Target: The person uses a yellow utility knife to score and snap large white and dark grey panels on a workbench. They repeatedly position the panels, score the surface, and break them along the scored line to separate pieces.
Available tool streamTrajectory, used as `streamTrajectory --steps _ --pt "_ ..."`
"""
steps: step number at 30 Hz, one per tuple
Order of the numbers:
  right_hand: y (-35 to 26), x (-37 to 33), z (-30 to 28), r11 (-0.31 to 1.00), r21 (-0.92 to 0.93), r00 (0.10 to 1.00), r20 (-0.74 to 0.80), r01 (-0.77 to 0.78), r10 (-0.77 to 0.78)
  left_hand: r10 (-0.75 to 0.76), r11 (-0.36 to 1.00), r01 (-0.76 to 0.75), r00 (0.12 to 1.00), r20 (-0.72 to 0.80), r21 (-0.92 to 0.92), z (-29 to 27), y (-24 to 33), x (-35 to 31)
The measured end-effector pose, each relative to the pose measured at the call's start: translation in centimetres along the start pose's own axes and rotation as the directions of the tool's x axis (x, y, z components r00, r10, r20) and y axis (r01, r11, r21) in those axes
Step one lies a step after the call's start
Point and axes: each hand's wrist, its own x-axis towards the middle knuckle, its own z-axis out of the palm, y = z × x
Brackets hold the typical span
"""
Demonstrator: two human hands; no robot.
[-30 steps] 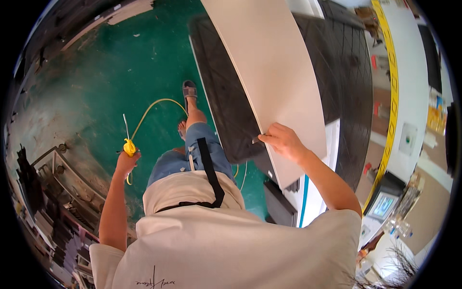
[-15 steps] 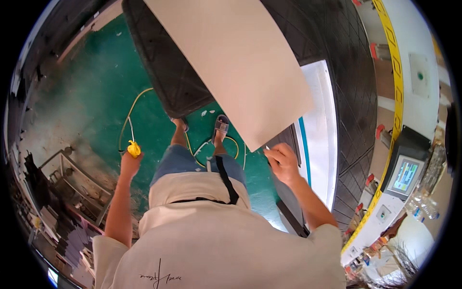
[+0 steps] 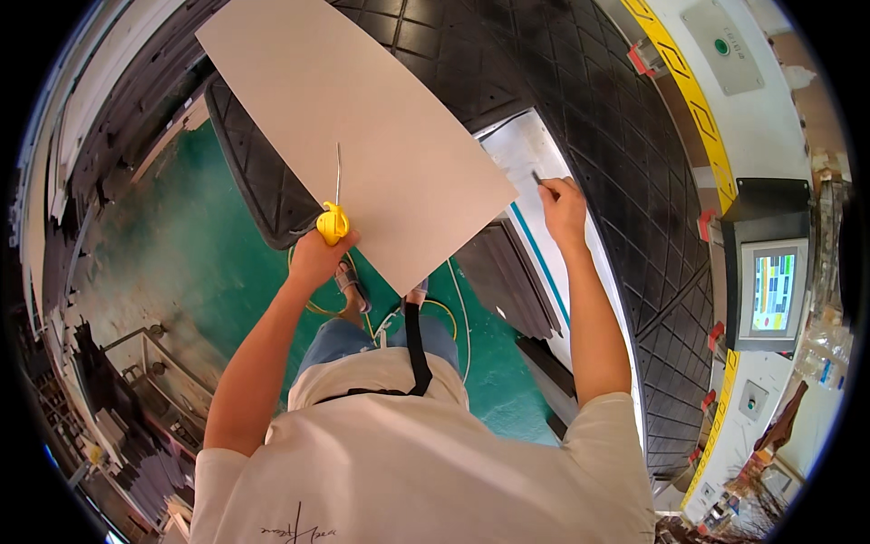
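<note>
My left hand point(image 3: 319, 258) is closed round a yellow air blow gun point(image 3: 333, 223). Its thin metal nozzle points away from me, over a large beige panel point(image 3: 381, 136). The panel lies at a slant, its near corner toward my feet. Out to the right, my right hand point(image 3: 564, 210) pinches a small dark object, too small to name, above a white metal surface point(image 3: 521, 145) beside the panel's right corner. That hand looks apart from the panel.
Black grooved tabletop point(image 3: 634, 208) spreads right and beyond, with a black wing point(image 3: 249, 168) at left. A control screen point(image 3: 773, 286) stands right, by a yellow strip point(image 3: 680, 68). A yellow hose point(image 3: 444, 313) loops round my feet on the green floor. Left stands a metal frame cart point(image 3: 159, 381).
My left hand has brought the blow gun forward and right, from over the floor to over the panel. My right hand has moved forward, away from the panel's near corner. The view has shifted.
</note>
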Motion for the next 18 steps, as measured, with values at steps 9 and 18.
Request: streamTrajectory --steps 9,18 --pt "-7.6 -3.4 3.2 0.970 -0.038 0.970 0.060 0.239 -0.236 0.004 0.990 -0.003 1.000 0.007 -0.139 1.1 -2.7 1.3" --pt "-21.5 -25.3 10.1 0.979 0.202 0.917 0.385 0.025 -0.103 0.094 0.983 -0.094 0.996 -0.005 -0.156 1.2 -3.2 1.7"
